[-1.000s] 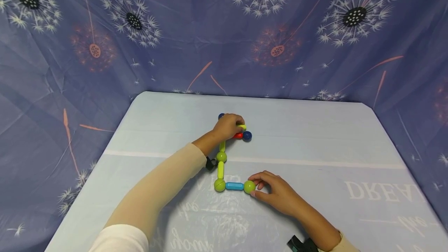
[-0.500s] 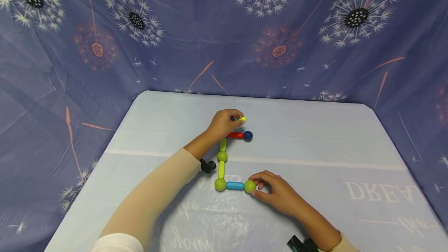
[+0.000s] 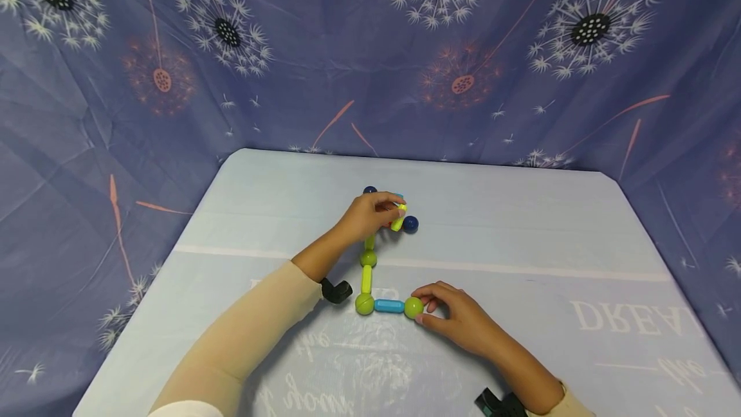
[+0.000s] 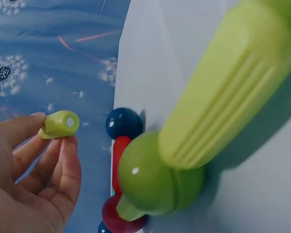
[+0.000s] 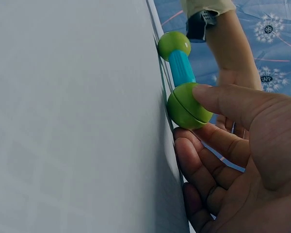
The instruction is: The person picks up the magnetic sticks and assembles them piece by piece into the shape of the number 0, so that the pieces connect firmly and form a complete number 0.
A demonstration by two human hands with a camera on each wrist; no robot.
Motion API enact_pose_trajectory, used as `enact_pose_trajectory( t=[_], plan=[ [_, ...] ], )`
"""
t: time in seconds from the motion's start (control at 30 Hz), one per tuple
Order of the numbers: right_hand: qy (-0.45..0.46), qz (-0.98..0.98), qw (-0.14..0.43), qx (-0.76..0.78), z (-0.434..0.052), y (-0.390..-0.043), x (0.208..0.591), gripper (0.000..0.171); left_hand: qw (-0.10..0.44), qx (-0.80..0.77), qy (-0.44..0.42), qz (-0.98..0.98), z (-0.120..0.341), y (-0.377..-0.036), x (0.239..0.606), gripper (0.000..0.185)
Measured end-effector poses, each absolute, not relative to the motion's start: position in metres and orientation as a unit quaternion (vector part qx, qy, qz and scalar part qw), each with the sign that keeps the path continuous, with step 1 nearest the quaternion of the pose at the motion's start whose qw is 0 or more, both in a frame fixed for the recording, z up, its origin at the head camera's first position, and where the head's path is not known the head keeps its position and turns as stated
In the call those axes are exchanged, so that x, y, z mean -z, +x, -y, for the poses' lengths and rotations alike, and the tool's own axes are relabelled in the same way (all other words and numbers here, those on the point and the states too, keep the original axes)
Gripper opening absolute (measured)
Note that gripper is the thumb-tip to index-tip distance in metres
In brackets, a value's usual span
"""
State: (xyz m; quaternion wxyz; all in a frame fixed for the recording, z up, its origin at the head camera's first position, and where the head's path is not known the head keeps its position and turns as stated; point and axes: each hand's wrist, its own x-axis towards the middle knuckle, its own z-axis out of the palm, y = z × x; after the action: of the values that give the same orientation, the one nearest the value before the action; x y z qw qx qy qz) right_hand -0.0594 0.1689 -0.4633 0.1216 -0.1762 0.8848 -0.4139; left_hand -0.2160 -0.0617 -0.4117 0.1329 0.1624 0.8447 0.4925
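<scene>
My left hand point(image 3: 370, 216) pinches a yellow-green magnetic rod point(image 4: 60, 124) between thumb and fingers, its round end showing in the left wrist view. It holds the rod above the red rod point(image 4: 119, 162), which links a dark blue ball point(image 3: 410, 224) to a red ball point(image 4: 120, 216). Nearer me, a green ball point(image 3: 368, 258), a yellow-green rod point(image 3: 366, 280), a corner green ball point(image 3: 365, 304) and a blue rod point(image 3: 389, 305) form a joined chain on the table. My right hand point(image 3: 457, 319) pinches the green ball point(image 5: 188, 107) at the chain's right end.
Another dark blue ball point(image 3: 370, 190) and a bit of light blue rod point(image 3: 399, 196) show behind my left hand, partly hidden. The white table point(image 3: 521, 224) ends at a purple-blue dandelion-print cloth point(image 3: 324, 50) hanging behind it.
My left hand rises slightly with the yellow-green rod, then comes back toward me, and the rod now tilts downward above the red one. My right hand keeps its place on the green ball.
</scene>
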Motion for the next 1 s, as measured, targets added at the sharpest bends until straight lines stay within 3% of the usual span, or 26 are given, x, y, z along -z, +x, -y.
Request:
enact_pose_trajectory(
  t=[0.5,0.77,1.0],
  plan=[
    [-0.181,-0.881,0.121,0.420,-0.169,-0.059,0.462,0.032,0.210,-0.507,0.192,-0.814,0.054,-0.192,0.423,0.021],
    [-0.170,-0.882,0.121,0.422,-0.167,-0.059,0.462,0.031,0.262,-0.509,0.206,-0.793,0.049,-0.181,0.430,0.031],
    [-0.172,-0.883,0.114,0.423,-0.167,-0.059,0.463,0.030,0.282,-0.468,0.217,-0.809,0.047,-0.172,0.431,0.029]
  ],
)
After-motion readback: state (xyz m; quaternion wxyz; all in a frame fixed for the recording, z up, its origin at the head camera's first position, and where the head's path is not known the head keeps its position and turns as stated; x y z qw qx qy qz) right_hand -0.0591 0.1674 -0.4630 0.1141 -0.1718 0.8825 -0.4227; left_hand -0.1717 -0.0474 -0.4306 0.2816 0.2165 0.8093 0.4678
